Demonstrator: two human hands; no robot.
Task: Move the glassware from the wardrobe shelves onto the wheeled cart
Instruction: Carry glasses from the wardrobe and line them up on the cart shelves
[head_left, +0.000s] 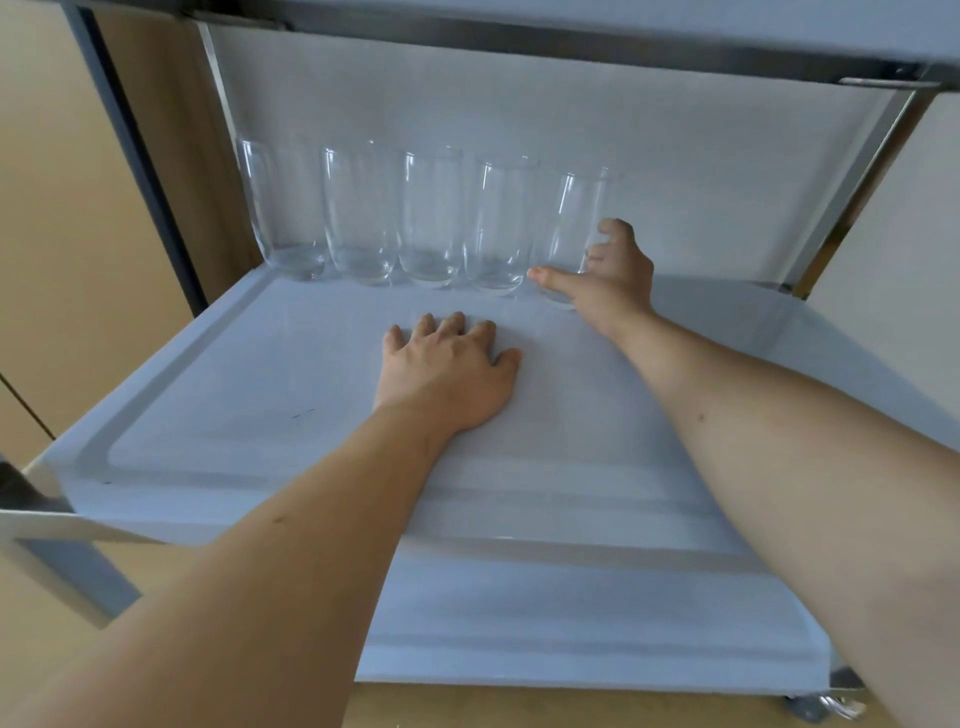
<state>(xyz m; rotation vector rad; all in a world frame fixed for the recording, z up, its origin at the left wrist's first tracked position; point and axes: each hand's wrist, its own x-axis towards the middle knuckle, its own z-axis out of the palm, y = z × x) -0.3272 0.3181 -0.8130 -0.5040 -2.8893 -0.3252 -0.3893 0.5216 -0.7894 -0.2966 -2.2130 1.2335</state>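
**A:** Which step is this, would you say?

**B:** A placing one, I'd judge. The right hand (608, 283) is curled round the rightmost glass (574, 228), thumb across its front near the base and fingers wrapped behind. That glass stands upright at the right end of a row of four other glasses (389, 218), just beside its neighbour, along the back of a pale grey shelf (234, 415).

**A:** Is that shelf the wardrobe or the cart?

**B:** A caster (815, 706) shows under the lower right corner, so I take it for the wheeled cart — though I can't be certain. If so, five glasses are already across and this one is being set down last in line. It could equally be a pick-up; one picture doesn't settle that.

**A:** And the other hand?

**B:** The left hand (452, 371) lies flat on the shelf in front of the row, fingers spread and relaxed, holding nothing. It looks to be steadying the cart.

**A:** What does the next move call for?

**B:** If placing, the base must sit flat before the fingers let go — then the hand should draw straight back, away from the neighbouring glass. They stand close, and a sideways nudge could knock the row.
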